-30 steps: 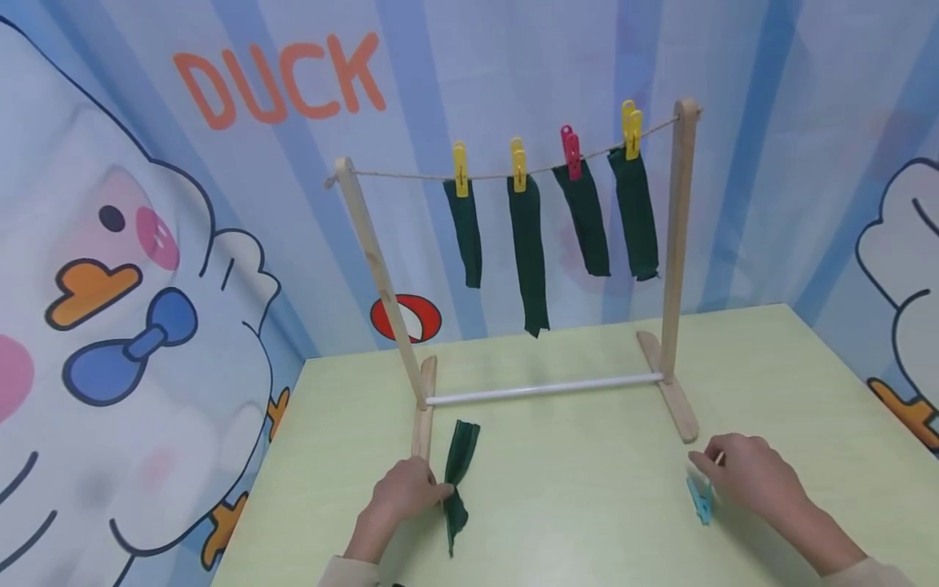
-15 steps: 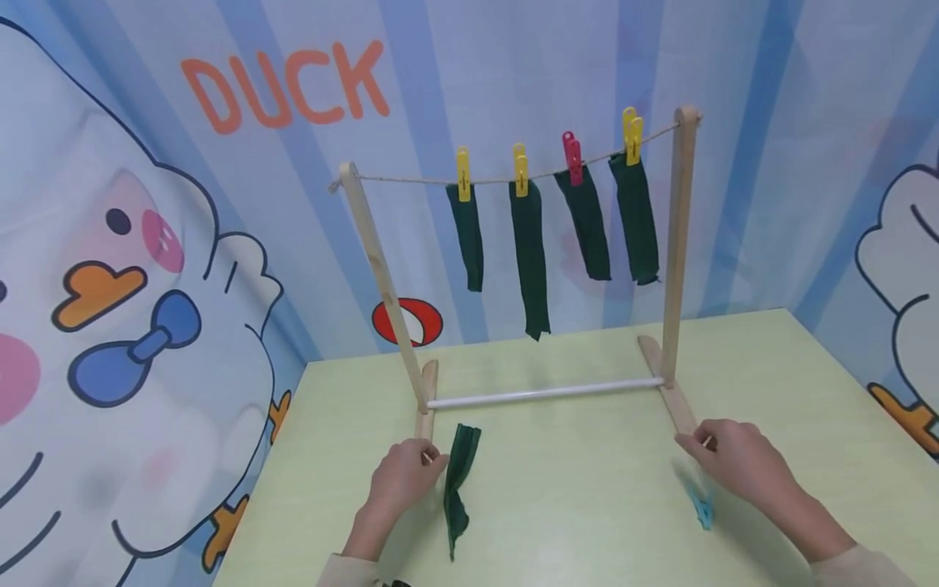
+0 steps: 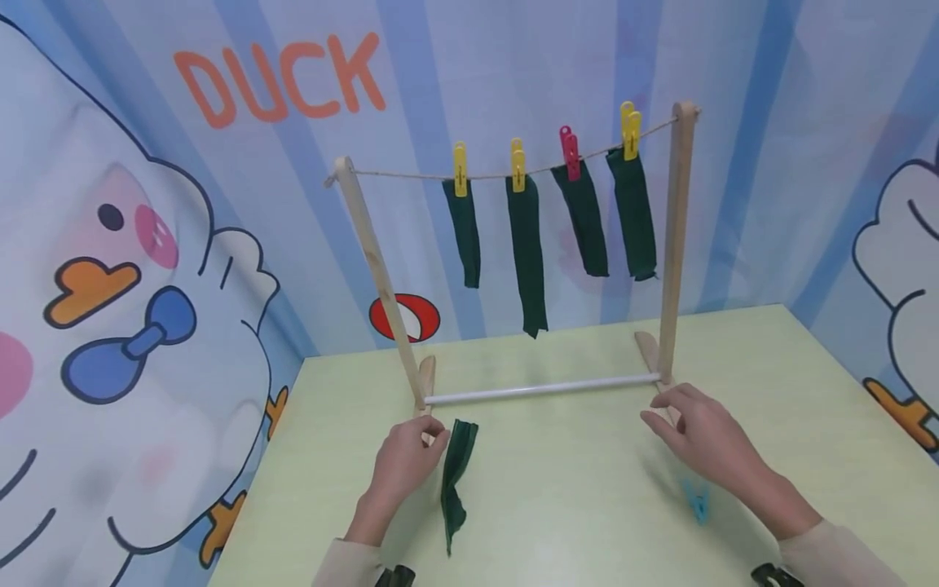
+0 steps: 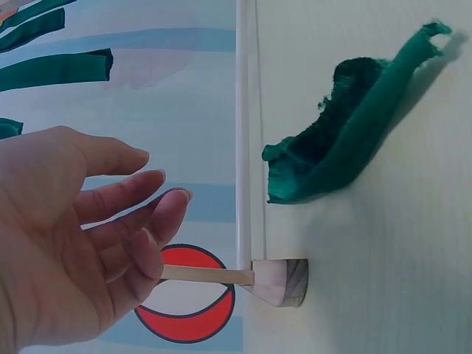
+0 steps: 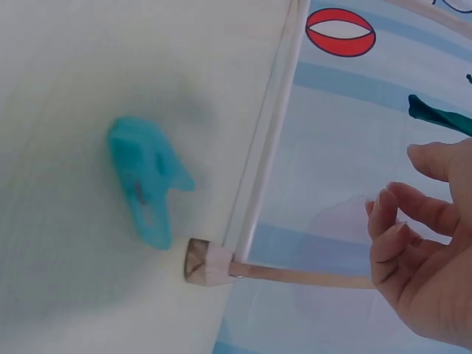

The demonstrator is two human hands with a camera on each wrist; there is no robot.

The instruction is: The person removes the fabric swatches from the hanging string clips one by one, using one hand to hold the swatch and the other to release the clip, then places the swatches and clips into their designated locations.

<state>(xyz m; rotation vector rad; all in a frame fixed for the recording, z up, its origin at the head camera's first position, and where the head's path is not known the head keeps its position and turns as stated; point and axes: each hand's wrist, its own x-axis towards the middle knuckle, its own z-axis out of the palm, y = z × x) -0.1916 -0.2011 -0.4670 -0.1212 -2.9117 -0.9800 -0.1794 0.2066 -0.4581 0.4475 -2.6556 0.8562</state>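
Note:
My left hand [image 3: 409, 458] is raised over the left foot of a wooden clothesline rack [image 3: 673, 244], its fingers loosely bent around nothing. Just to its right, a crumpled dark green cloth strip [image 3: 456, 481] lies on the table; in the left wrist view this green strip [image 4: 361, 144] sits apart from the fingers. Near the rack's right foot, my right hand [image 3: 697, 436] is also held up with thumb and fingers apart and nothing between them. Below it on the table lies a light blue clothespin [image 3: 698, 504], and the right wrist view shows this clothespin [image 5: 140, 173] well away from the hand [image 5: 428, 251].
Several green strips [image 3: 526, 253] hang from the rack's string, pinned by yellow clothespins [image 3: 460, 169] and a red clothespin [image 3: 570, 155]. A white rod [image 3: 543, 390] joins the rack's feet on the pale table [image 3: 572, 505]. A duck-print curtain [image 3: 293, 204] stands behind.
My left hand has left the green strip and moved up and away from it. The right hand has risen from beside the blue clothespin toward the rack's right foot. Strip and clothespin stay put.

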